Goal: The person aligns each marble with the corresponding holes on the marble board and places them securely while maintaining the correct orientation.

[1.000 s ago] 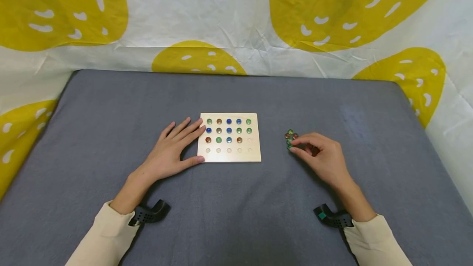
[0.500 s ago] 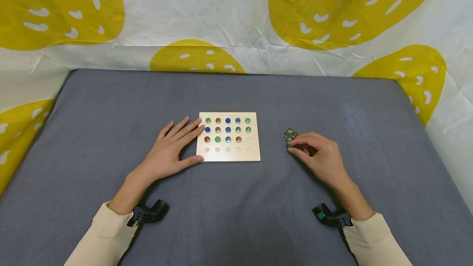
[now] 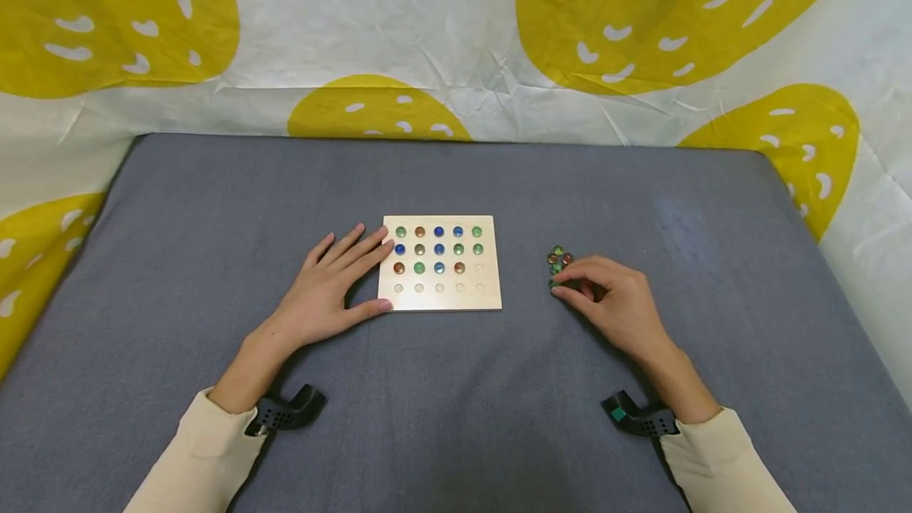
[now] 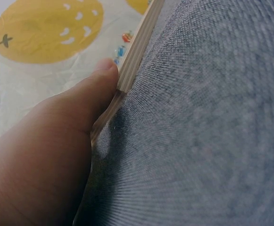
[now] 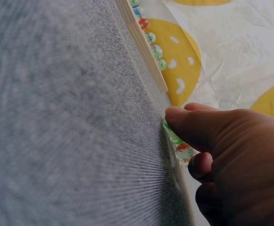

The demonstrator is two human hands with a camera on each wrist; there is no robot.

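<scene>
A pale wooden board [image 3: 439, 302] lies on the table, with glass marbles [image 3: 438, 249] in green, blue and amber seated in its three far rows. Bare round hollows show in the row nearest me and at the right end of the third row. My left hand [image 3: 324, 295] rests spread at the board's left edge, fingertips on its surface and thumb at the near corner. To the right, thumb and forefinger of my right hand [image 3: 621, 303] pinch a green marble [image 5: 166, 124]. Several loose green and reddish marbles [image 3: 558, 251] sit just beyond those fingertips.
Grey cloth [image 3: 456, 386] covers the table. Behind it hangs a white curtain [image 3: 378, 14] with yellow fruit shapes. Each wrist carries a black camera mount, the left mount [image 3: 292, 408] and the right mount [image 3: 639, 415].
My right fingertips have shifted slightly left and toward me, with the green marble moving away from the loose group. The left hand stays on the board.
</scene>
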